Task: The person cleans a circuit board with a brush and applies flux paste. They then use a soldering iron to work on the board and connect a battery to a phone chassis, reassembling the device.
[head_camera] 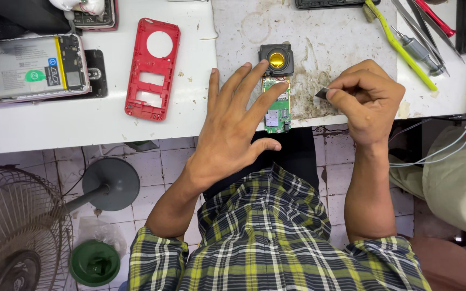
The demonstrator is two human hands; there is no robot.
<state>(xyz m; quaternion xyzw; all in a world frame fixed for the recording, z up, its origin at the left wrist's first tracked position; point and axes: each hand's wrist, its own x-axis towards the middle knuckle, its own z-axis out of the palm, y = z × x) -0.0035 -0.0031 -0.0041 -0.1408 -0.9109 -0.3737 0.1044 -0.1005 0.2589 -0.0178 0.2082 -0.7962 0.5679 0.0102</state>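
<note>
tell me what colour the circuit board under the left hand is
Green circuit board, clearest in the head view.

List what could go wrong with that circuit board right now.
1. The green circuit board overhangs the table edge, pinned only by left hand fingertips; it might slip to the tiled floor.
2. The right hand pinches a small metal piece that may drop easily.

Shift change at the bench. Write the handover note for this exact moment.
Left hand: open, fingers spread, fingertips resting on the green circuit board at the table's front edge.
Right hand: pinching a small dark flat piece just right of the board.
Black speaker module sits against the board's far end.
Done: board is out of the red phone frame, which lies to the left.
Left: board and frame not rejoined.
</note>
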